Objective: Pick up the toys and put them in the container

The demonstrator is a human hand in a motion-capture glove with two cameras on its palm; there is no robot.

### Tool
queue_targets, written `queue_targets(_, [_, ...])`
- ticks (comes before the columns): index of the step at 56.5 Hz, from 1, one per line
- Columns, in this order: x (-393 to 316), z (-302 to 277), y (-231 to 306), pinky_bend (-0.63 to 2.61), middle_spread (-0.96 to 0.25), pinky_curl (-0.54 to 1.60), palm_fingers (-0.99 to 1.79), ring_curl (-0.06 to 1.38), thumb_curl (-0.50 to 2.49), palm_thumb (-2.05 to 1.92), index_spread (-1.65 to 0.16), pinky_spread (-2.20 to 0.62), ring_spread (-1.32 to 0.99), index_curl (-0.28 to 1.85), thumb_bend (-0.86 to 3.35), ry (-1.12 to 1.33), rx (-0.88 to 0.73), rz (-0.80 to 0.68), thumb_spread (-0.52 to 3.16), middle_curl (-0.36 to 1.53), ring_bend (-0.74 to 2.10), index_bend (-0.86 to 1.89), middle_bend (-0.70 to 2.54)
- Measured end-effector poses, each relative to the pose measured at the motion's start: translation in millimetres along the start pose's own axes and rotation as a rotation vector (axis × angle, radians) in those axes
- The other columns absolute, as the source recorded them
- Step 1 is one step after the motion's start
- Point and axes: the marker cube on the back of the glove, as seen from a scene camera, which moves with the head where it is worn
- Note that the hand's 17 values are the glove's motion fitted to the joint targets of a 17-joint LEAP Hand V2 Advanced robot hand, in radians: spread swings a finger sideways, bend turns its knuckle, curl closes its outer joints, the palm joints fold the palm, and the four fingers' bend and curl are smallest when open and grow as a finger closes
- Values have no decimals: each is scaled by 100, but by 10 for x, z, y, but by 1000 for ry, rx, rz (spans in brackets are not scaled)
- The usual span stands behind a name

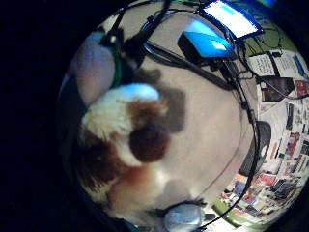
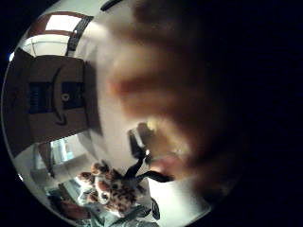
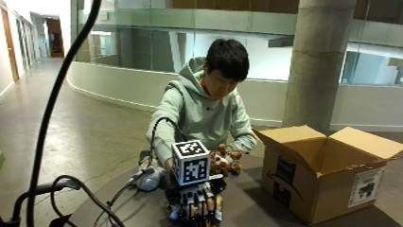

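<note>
The brown-and-white plush toy [image 1: 126, 145] lies beside the gloved right hand [image 3: 192, 201]; finger state cannot be told; it could be knocked off the desk [image 3: 264, 208].

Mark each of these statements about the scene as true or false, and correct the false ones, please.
1. The cardboard box stands on the table with its flaps open. True.
2. The spotted plush toy already lies inside the box. False: it is outside the box, in front of the person, near the hands.
3. A brown and white plush toy is close under the palm of the gloved right hand. True.
4. A grey plush toy lies on the table, on the side away from the box. True.
5. The box lies on its side. False: it stands upright, with the opening on top.
6. The person is standing far from the table. False: the person is right behind it, leaning over the toys.
</note>
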Motion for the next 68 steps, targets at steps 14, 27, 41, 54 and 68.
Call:
queue_targets(14, [-58, 55, -23, 79, -17, 37, 122, 48, 46, 57, -19, -36, -36, 25, 19, 41, 215, -67, 94, 47, 104, 21, 70])
queue_targets(27, [-138, 19, 12, 82, -20, 43, 133, 56, 60, 62, -19, -40, -35, 42, 14, 75, 281, -90, 63, 60, 120, 61, 97])
queue_targets(41, [-317, -159, 273, 91, -20, 48, 121, 61, 72, 63, -18, -41, -34, 59, 11, -63, 39, -75, 45, 68, 132, 89, 114])
queue_targets(54, [-598, -1172, 544, 106, -20, 55, 111, 65, 79, 54, -20, -40, -33, 68, 5, -20, 81, -183, 52, 73, 141, 87, 118])
queue_targets(68, [-1502, -2704, 1056, 110, -21, 56, 107, 66, 88, 53, -23, -40, -32, 77, 3, 17, 287, -269, 58, 77, 144, 84, 119])
